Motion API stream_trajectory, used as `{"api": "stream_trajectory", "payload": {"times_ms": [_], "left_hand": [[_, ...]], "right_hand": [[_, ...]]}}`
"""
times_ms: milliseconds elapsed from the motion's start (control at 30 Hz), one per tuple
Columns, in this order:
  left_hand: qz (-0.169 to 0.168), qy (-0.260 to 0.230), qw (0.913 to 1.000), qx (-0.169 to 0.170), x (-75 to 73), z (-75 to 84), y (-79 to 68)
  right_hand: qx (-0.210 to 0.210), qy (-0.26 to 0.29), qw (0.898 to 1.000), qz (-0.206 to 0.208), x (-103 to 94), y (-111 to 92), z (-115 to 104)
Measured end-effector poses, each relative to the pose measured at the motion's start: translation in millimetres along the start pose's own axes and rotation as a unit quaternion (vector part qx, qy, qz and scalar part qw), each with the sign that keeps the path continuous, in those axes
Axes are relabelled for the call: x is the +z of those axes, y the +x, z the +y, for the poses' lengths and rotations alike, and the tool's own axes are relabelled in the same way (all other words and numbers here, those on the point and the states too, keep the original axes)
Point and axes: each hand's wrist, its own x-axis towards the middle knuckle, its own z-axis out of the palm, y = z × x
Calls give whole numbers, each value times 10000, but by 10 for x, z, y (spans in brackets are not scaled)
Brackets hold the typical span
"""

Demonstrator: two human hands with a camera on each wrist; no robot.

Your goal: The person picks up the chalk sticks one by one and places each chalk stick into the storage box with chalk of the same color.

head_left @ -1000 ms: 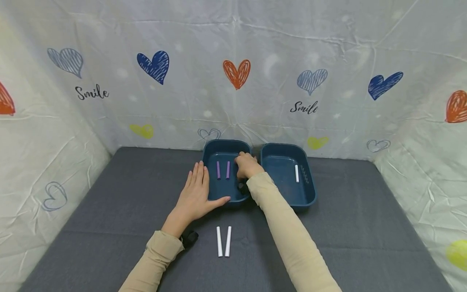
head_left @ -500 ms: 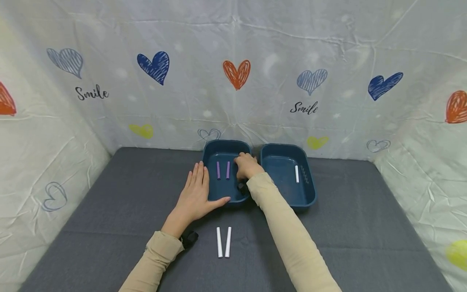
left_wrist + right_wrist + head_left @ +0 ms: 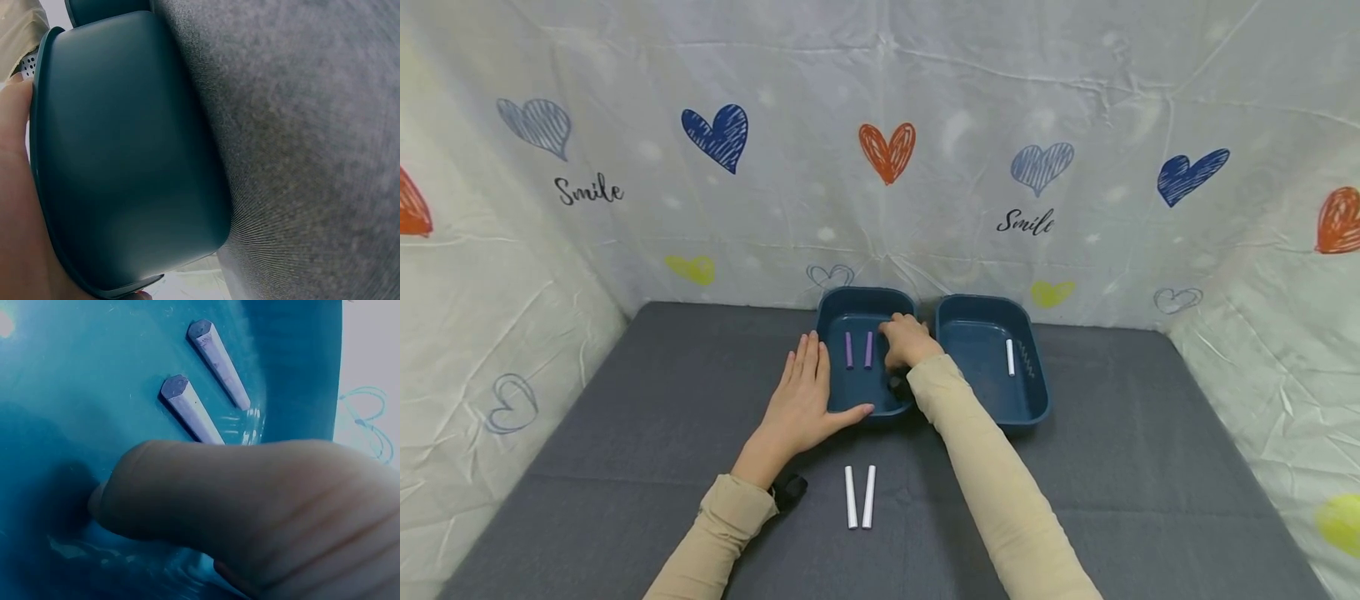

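Observation:
My left hand [image 3: 798, 400] lies with straight fingers along the left side of a dark blue tray [image 3: 855, 404], thumb across its front rim. The left wrist view shows this tray's outer wall [image 3: 125, 144]. Over the tray's right side is my right hand [image 3: 910, 342], bent down at the fingers. In the right wrist view its thumb [image 3: 187, 487] points into the tray; the other fingers are mostly hidden, so whether they grip anything does not show. Two purple chalk sticks, a left one [image 3: 849, 350] and a right one [image 3: 868, 350], lie side by side in the tray.
A second blue tray [image 3: 977, 404] stands just right of the first, holding one white chalk stick [image 3: 1011, 357]. Two more white sticks, one left [image 3: 851, 497] and one right [image 3: 869, 497], lie on the grey tablecloth [image 3: 647, 433]. A heart-printed curtain [image 3: 805, 192] hangs behind.

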Motion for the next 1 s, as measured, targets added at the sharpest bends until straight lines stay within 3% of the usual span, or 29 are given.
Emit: {"api": "stream_trajectory", "payload": {"times_ms": [167,300,600,833,1000], "left_hand": [[5,17,10000,-2,-6,-1,4],[44,30,10000,8,0,-10,6],[-7,-15,10000,17,27,-17,11],[-24,-41,10000,-43,27,-7,1],[-37,-32,10000,-40,23,-16,2]], "right_hand": [[-20,152,9999,-4,-20,-19,-3],[-98,700,9975,-35,-54,-33,8],[-351,2091,9772,-73,-186,-76,73],[-590,2204,9736,-37,-424,-277,71],[-666,2000,9769,336,-583,-450,118]]}}
